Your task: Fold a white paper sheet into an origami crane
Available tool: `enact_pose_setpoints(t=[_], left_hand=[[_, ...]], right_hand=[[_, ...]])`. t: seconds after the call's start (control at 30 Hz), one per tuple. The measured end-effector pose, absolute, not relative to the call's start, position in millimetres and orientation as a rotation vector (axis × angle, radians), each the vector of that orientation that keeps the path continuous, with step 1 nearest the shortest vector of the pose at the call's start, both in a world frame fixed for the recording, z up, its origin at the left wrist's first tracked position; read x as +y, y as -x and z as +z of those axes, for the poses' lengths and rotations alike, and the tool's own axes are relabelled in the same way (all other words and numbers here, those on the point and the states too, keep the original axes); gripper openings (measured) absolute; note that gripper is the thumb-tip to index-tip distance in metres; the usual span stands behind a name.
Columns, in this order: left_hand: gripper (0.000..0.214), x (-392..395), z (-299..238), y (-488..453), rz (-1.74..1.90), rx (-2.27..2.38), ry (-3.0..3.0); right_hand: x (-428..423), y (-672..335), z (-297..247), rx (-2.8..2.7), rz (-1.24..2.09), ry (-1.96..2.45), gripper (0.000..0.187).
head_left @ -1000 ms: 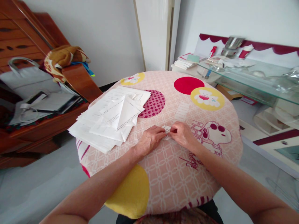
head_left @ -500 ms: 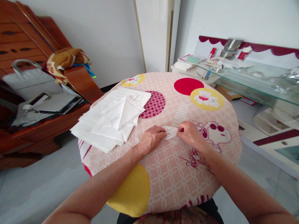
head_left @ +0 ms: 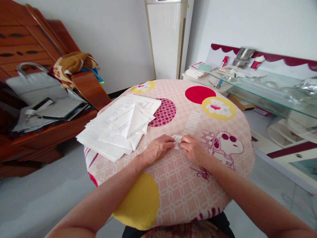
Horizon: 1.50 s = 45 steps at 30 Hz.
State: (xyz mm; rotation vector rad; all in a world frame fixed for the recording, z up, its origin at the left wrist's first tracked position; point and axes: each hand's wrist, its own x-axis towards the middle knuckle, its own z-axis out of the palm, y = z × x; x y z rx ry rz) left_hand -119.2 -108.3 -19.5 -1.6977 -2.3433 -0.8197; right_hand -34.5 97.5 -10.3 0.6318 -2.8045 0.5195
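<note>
Left hand and right hand both pinch the small paper slip, just right of the paper stack. Mid-fold, I'd say; next needs a firm crease.

Plain white walls meet behind a tall white cabinet. The floor is pale grey and slightly glossy. A reddish wooden bench stands off the left edge of the round desk, which wears a pink patterned cloth; a glass shelf runs off its right edge. The light is soft and even
</note>
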Motion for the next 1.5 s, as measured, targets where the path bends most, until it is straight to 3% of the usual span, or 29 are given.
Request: enact_pose_setpoints(t=[0.4,0.57,0.63,0.93,1.07,1.27,1.5], left_hand=[[0.025,-126,-10,125,-0.83,-2.359,1.789],[0.015,-123,-4,121,-0.88,-2.436,1.673],[0.025,-120,-4,119,-0.871,-2.435,1.675],[0.022,-105,-9,121,-0.502,-2.198,1.878],[0.023,-104,-13,121,-0.504,-2.186,1.838],[0.023,-98,-16,122,-0.744,-2.356,1.613],[0.026,-99,1,128,-1.564,-2.764,1.116]], right_hand=[[99,33,-12,-2.744,0.484,-0.677,0.021],[101,34,-13,-2.716,0.397,-0.722,0.014],[102,36,-14,-2.708,0.328,-0.759,0.013],[104,36,-20,-2.613,0.136,-0.789,0.023],[104,37,-22,-2.595,0.134,-0.734,0.024],[105,43,-18,-2.593,0.493,-0.569,0.026],[109,55,-1,-2.542,1.372,-0.111,0.017]])
